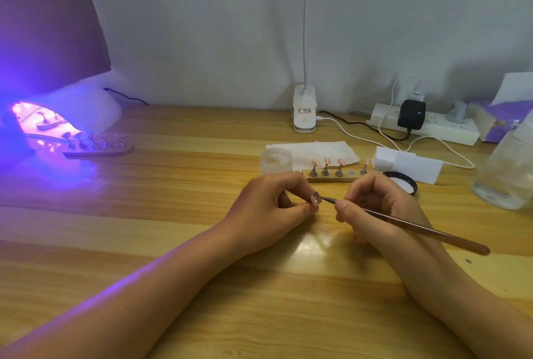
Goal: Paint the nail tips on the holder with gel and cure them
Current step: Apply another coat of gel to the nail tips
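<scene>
A person's left grip (268, 208) pinches a single pink nail tip (315, 202) between thumb and fingers over the middle of the wooden counter (173, 243). The right grip (380, 205) is curled round a slim brush (418, 228), whose working end touches the tip. Just behind the hands, toward the back edge, a wooden holder (334, 179) carries four more pink tips on small stands, with a bare metal disc between the third and fourth. A frosted gel jar (276, 161) stands just left of the holder, near a sheet of white tissue (311, 149). A black-rimmed lid (403, 182) lies to the holder's right. At the counter's back-left corner, a curing lamp (75, 107) glows violet over one end of a second holder (98, 150). A white power strip (424, 127) sits along the back edge on the right.
</scene>
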`<state>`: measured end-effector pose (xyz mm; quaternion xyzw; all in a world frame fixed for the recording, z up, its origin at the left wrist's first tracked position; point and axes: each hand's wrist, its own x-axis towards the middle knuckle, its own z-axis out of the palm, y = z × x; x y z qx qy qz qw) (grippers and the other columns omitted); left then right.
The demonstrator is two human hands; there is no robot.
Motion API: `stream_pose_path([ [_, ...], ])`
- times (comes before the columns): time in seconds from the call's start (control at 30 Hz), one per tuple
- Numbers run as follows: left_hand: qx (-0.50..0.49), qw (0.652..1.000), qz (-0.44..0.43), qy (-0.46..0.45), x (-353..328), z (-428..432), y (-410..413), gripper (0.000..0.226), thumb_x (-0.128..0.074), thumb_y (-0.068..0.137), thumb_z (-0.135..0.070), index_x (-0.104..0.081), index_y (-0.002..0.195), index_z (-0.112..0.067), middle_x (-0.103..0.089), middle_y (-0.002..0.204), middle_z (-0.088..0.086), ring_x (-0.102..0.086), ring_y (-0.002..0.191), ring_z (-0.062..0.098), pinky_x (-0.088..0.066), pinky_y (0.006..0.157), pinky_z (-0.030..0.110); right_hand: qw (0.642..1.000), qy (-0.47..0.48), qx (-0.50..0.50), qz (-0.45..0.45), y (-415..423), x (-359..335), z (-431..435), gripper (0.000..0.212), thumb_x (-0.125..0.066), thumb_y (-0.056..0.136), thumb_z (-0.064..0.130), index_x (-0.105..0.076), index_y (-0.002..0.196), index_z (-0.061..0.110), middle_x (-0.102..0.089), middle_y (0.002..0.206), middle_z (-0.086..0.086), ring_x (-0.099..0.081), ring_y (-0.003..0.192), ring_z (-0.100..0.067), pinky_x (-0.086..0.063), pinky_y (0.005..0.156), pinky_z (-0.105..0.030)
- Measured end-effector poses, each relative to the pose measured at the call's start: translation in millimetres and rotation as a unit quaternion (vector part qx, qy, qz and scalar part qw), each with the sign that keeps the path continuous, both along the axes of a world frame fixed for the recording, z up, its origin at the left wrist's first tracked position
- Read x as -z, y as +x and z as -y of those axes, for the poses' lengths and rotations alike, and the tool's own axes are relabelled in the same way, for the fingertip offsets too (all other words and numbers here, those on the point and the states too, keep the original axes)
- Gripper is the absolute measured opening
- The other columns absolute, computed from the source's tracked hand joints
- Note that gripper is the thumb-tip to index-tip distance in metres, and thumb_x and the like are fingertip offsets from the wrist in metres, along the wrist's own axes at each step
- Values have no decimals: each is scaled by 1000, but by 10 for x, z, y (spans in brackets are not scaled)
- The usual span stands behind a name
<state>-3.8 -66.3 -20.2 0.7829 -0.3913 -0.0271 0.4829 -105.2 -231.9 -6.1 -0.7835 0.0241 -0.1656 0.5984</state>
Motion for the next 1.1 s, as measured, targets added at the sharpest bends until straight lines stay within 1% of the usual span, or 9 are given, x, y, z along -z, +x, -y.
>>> stream_pose_path([
  [0.07, -1, 1000, -5, -1, -4, 2, -2, 5, -71, 88, -11, -72, 87, -15, -60, 61, -29, -39, 45, 0, -27, 49, 11, 1000, -10, 1, -4, 8, 13, 11, 15, -74, 79, 19, -61, 80, 27, -68, 77, -6, -63, 64, -9, -49, 54, -18],
  [0.23, -4, 1000, -8, -4, -5, 4, -1, 6, -72, 88, -13, -73, 88, -19, -62, 65, -26, -38, 47, 2, -28, 50, 17, 1000, -9, -10, -15, 4, 5, 16, 15, -72, 82, 10, -59, 83, 17, -65, 72, -4, -59, 61, -6, -47, 53, -16],
  [0.37, 1, 1000, -5, -4, -12, -1, -12, 6, -71, 89, -12, -72, 89, -18, -58, 58, -29, -37, 44, 1, -26, 49, 12, 1000, -3, -17, -23, -11, -11, 2, 14, -70, 79, 9, -58, 82, 13, -62, 68, -3, -56, 59, -7, -46, 52, -17],
  [0.43, 1, 1000, -5, -4, -16, -3, -15, 7, -70, 89, -11, -72, 89, -18, -58, 58, -30, -36, 44, 1, -26, 49, 12, 1000, 7, -11, -22, -21, -9, 1, 12, -68, 80, 7, -57, 80, 13, -60, 65, -1, -55, 58, -9, -46, 51, -20],
  [0.53, 2, 1000, -5, -6, -21, -2, -19, 11, -71, 89, -11, -70, 86, -22, -57, 58, -31, -35, 43, 1, -26, 49, 13, 999, 40, 0, -6, -36, -13, 8, 9, -64, 83, 8, -55, 80, 11, -57, 59, 1, -52, 53, -8, -44, 48, -21],
  [0.67, 6, 1000, 8, 3, -28, 2, -21, 19, -73, 87, -10, -66, 83, -27, -53, 54, -34, -37, 42, -1, -25, 48, 8, 996, 87, 12, 11, -35, -27, 1, 12, -62, 90, 13, -53, 82, 10, -63, 61, -6, -48, 46, -10, -43, 45, -20],
  [0.83, 0, 1000, 7, 6, -8, 1, -12, 20, -76, 85, -13, -67, 80, -31, -58, 62, -29, -42, 46, -1, -29, 51, 12, 997, 74, 5, 12, -32, -36, -30, 15, -62, 90, 21, -53, 83, 12, -70, 68, -10, -48, 45, -9, -42, 44, -17],
  [0.93, 1, 1000, 0, 4, 4, -1, 3, 20, -76, 84, -14, -67, 81, -32, -61, 68, -26, -43, 47, 0, -31, 52, 13, 999, 46, 8, 1, -28, -23, -31, 16, -62, 91, 22, -52, 84, 11, -71, 70, -8, -49, 47, -9, -42, 45, -18],
  [1.1, -7, 1000, 0, 8, 2, 6, -6, 16, -77, 83, -14, -69, 81, -27, -59, 65, -26, -41, 48, 1, -31, 52, 15, 1000, 16, 19, -11, -23, -14, -18, 15, -62, 91, 21, -51, 83, 13, -70, 68, -7, -51, 48, -9, -42, 45, -19],
])
